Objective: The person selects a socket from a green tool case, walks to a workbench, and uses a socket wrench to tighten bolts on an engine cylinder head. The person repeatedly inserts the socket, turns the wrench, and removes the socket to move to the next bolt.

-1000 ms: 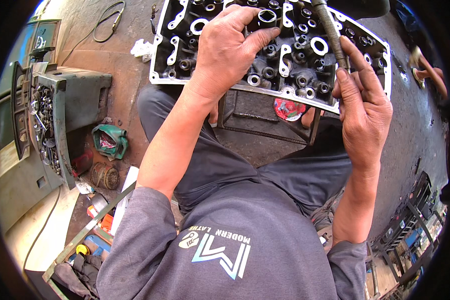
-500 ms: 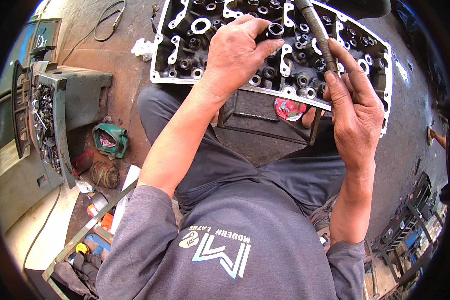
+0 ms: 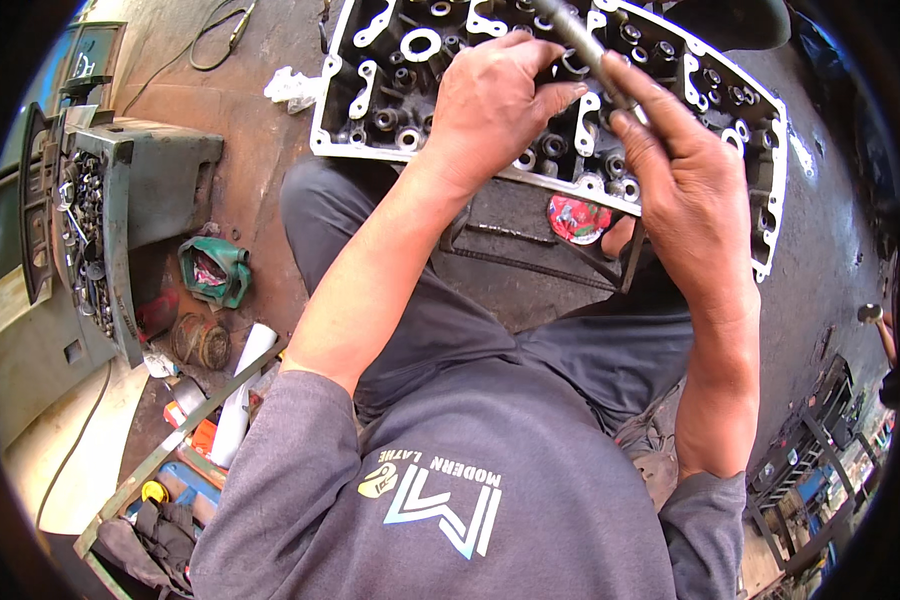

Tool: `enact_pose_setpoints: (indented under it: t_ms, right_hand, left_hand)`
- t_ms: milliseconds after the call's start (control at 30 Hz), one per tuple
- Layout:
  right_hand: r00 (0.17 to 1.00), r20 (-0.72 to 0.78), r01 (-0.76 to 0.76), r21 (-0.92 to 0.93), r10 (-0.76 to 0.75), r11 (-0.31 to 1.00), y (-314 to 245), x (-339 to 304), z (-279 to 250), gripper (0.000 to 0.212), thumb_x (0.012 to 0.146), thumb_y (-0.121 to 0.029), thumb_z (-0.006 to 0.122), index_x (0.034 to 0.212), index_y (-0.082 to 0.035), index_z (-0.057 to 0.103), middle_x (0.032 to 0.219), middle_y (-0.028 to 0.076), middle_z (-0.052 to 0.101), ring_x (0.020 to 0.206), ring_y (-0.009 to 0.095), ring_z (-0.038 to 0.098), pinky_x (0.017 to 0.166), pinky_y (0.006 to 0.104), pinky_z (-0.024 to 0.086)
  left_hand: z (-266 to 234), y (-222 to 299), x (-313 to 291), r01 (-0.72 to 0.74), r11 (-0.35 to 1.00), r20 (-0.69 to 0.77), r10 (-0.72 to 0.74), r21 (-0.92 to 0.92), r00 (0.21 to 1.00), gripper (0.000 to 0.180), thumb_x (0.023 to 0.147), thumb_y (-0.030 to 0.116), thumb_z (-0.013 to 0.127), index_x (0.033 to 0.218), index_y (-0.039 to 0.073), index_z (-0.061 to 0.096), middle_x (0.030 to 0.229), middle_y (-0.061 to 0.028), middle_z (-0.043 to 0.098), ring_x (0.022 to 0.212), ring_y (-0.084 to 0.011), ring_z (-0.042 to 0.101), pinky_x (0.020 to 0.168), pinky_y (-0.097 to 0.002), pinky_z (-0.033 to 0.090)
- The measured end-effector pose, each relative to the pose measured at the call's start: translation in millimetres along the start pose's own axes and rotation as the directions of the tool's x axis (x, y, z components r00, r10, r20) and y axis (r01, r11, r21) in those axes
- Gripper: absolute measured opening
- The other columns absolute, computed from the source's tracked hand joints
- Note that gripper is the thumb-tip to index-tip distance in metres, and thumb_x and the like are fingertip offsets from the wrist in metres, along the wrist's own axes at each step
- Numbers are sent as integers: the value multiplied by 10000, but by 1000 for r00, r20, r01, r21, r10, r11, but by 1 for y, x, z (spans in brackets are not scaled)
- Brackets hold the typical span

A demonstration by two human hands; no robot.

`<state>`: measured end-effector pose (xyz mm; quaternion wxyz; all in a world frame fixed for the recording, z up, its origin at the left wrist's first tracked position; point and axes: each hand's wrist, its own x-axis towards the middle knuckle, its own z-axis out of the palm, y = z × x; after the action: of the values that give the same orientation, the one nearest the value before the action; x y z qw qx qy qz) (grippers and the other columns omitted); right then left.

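An engine cylinder head (image 3: 367, 152), dark inside with a bright machined rim, lies across the top of the view before my knees. My left hand (image 3: 490, 105) reaches over its middle. Thumb and fingers are closed round a dark round metal socket (image 3: 568, 63), partly hidden behind the bar. In my right hand (image 3: 698, 190) is a grey metal bar (image 3: 582, 42), gripped near its lower end and slanting up to the left past the socket. Whether the bar touches the socket I cannot tell. The bar's upper end runs out of view.
Under the cylinder head stands a dark metal frame (image 3: 510, 233), with a red patterned round thing (image 3: 578, 218) beside it. At left are a grey cabinet with a tray of small metal parts (image 3: 90, 240) and a green cut container (image 3: 215, 272). Metal racks (image 3: 810, 440) stand at lower right.
My right hand has moved left with the bar, which now crosses in front of the socket. My left hand stays at the socket. The whole cylinder head sits slightly further right in view.
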<state>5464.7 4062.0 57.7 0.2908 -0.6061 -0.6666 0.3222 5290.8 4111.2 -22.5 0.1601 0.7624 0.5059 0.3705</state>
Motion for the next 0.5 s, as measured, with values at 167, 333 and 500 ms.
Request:
enact_pose_setpoints:
  t_ms: [167, 333, 500]
  right_hand:
    - [1000, 29, 5, 12, -5, 1000, 9, -2, 8, 398, 978, -58, 602, 1367, -138, 631, 677, -27, 548, 536, 16, 479, 459, 229, 436]
    - [995, -8, 99, 33, -99, 995, 12, -4, 5, 380, 983, -72, 599, 1352, -149, 640, 641, -17, 579, 439, 30, 497, 397, 249, 422]
    - [991, -52, 129, 84, -125, 988, 14, -4, 6, 374, 974, -72, 609, 1335, -157, 656, 578, -34, 508, 487, 19, 456, 413, 251, 378]
  left_hand:
    - [2, -3, -1, -8, 1000, 5, 8, -8, 1000, 316, 815, 307, 786, 1001, 59, 729, 883, -114, 679, 804, -314, 681, 710, -397, 536]
    - [2, -1, 1, -7, 999, -17, 6, -46, 1000, 307, 789, 311, 790, 932, 49, 718, 865, -128, 670, 798, -346, 672, 704, -437, 533]
    - [-1, 2, 4, -4, 1000, 32, 3, 22, 999, 313, 815, 309, 770, 905, 19, 693, 870, -142, 652, 831, -344, 661, 712, -446, 516]
